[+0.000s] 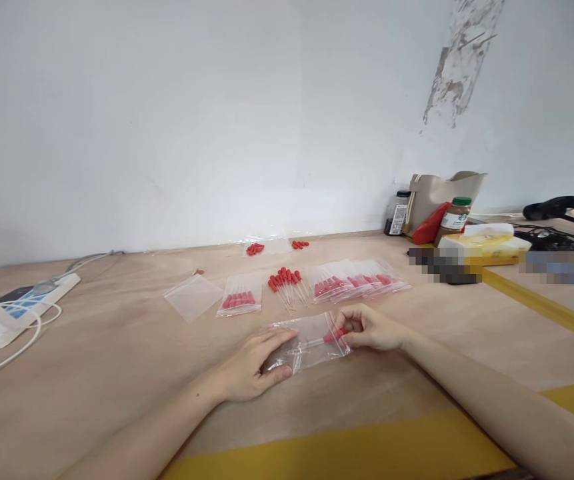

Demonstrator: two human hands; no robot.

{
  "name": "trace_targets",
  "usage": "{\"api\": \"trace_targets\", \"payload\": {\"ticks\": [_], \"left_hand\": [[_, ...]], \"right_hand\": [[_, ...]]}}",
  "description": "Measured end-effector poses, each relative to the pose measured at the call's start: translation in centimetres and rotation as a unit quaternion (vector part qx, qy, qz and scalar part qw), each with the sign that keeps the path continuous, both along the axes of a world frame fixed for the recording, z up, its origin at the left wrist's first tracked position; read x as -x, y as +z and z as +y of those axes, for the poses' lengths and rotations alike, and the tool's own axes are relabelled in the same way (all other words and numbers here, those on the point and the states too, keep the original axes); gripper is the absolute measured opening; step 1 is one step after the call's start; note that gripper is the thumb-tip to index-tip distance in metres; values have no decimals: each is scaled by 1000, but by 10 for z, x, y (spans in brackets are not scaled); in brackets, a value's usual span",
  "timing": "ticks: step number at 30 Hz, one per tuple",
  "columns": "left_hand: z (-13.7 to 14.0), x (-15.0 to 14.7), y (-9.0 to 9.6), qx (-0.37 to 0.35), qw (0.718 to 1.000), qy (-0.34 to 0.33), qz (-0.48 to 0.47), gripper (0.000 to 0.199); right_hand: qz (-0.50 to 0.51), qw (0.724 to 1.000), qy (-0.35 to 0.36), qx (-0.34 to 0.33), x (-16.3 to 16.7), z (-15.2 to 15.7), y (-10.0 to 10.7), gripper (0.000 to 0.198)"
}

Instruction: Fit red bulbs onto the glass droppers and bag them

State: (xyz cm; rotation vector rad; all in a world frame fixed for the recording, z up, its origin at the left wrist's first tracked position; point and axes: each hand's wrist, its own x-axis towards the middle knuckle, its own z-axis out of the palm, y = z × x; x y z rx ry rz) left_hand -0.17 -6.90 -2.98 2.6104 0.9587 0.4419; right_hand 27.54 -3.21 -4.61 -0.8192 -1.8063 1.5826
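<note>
A clear zip bag (311,360) lies before me on the table, with a glass dropper (331,337) with a red bulb partly inside it. Over the bag's left end rests my left hand (261,360), open, its fingers stretched and the thumb apart. My right hand (367,328) is closed in a pinch on the red bulb at the bag's right-hand mouth. Just behind is a pile of loose red-bulbed droppers (285,280). To its left is a bag of several droppers (239,297), and to its right several overlapping filled bags (351,283).
An unfilled zip bag (193,297) lies left of centre. Along the wall are red bulbs (255,249) on clear plastic. At right stand a green-lidded jar (454,217), a beige bag (439,197) and a tissue pack (487,247). White cables (37,333) run at left.
</note>
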Motion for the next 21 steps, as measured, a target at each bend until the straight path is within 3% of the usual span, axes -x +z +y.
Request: {"api": "trace_targets", "payload": {"ticks": [4, 9, 12, 14, 17, 21], "left_hand": [[1, 0, 1, 8, 1000, -2, -15, 50], [2, 3, 0, 7, 999, -5, -34, 38], [3, 5, 0, 7, 999, -2, -41, 33], [4, 7, 0, 17, 999, -6, -40, 33], [5, 8, 0, 29, 999, -15, -33, 34], [5, 9, -2, 13, 999, -22, -26, 34]], "right_hand": [[-34, 999, 8, -33, 4, 2, 0, 28], [-99, 965, 45, -237, 7, -2, 10, 29], [-175, 939, 33, -296, 2, -2, 16, 30], [-216, 932, -5, -290, -5, 2, 21, 27], [-252, 923, -116, -267, -7, 16, 31, 21], [-344, 867, -253, -258, 22, 49, 44, 17]]}}
